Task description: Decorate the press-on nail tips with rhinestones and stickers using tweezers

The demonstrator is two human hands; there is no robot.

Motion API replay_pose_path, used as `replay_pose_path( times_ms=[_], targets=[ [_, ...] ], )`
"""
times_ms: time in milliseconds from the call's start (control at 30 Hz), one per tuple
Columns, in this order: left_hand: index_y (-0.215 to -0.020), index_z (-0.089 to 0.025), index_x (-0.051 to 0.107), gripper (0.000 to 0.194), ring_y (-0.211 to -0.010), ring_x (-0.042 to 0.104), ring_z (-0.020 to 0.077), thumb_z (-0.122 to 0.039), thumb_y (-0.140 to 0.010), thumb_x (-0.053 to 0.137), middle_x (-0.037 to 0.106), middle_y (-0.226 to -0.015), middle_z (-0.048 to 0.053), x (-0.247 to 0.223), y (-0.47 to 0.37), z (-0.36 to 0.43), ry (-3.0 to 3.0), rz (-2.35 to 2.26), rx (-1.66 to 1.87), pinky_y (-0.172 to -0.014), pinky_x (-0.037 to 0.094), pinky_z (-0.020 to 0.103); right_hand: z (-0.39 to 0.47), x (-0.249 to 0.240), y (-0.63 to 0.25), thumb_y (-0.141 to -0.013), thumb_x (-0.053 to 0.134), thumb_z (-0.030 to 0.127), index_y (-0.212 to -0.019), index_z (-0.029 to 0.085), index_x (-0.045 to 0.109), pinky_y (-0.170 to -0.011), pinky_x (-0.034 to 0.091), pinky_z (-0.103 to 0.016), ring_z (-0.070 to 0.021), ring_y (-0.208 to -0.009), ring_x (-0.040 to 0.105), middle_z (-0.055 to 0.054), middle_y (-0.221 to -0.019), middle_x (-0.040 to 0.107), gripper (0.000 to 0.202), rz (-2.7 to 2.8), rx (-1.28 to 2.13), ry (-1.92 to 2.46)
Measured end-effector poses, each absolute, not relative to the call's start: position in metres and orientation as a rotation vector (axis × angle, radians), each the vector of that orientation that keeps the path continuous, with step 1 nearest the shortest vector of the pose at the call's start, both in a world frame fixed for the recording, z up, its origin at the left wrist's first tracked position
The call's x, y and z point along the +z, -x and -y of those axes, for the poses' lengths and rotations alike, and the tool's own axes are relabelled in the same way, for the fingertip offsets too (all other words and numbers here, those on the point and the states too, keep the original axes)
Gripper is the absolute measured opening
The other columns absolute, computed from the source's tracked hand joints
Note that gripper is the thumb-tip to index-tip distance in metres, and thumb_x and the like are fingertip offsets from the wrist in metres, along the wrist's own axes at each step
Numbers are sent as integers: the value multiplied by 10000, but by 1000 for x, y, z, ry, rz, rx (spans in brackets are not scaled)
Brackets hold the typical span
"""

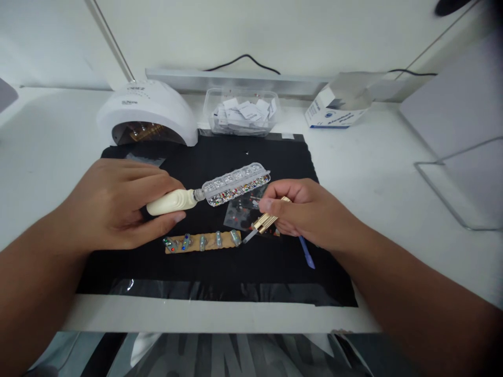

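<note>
My left hand (129, 204) is closed around a cream nail polish bottle (171, 202), tilted so its uncapped neck points right. The gold-capped polish brush (266, 221) sits in the closed fingers of my right hand (304, 209), bristles pointing down-left. A purple spatula-ended stick (306, 252) pokes out beneath that hand; the palm hides how it is held. Close to the bristles, press-on nails (202, 242) stand in a row on a tan strip (230, 245), the leftmost ones bearing coloured stones. Whether the bristles touch the rightmost nail I cannot tell.
An open clear rhinestone case (236, 183) lies on the black mat (188, 275), beside a clear sheet (236, 212) with scattered bits. Behind are a white nail lamp (147, 110), a plastic tub (241, 123) of packets and an alcohol pads box (336, 110).
</note>
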State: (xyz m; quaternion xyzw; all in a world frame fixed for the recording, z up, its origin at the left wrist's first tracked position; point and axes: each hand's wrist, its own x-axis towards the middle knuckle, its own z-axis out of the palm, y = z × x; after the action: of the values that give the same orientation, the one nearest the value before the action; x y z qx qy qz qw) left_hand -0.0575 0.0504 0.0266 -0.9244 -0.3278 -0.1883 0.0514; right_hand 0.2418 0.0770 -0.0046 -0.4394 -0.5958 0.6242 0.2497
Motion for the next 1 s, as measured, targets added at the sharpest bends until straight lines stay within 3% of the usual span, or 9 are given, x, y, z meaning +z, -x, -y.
replay_pose_path(
  times_ms=[767, 1000],
  targets=[
    [-948, -187, 597, 144, -603, 576, 137, -329, -927, 609, 675, -772, 22, 28, 57, -49, 2887, 1009, -553, -554, 359, 275, -81, -3, -245, -821, 722, 356, -629, 192, 545, -366, 260, -191, -36, -354, 306, 91, -403, 381, 308, 1551, 1667, 1272],
    [-930, -189, 554, 146, -566, 505, 136, -331, -959, 539, 557, -656, -24, 26, 56, -45, 2956, 1104, -582, -549, 343, 283, -73, 2, -240, -820, 755, 420, -803, 196, 623, -424, 401, -231, -73, -393, 446, 86, -460, 476, 261, 1339, 1726, 935]
  ],
)
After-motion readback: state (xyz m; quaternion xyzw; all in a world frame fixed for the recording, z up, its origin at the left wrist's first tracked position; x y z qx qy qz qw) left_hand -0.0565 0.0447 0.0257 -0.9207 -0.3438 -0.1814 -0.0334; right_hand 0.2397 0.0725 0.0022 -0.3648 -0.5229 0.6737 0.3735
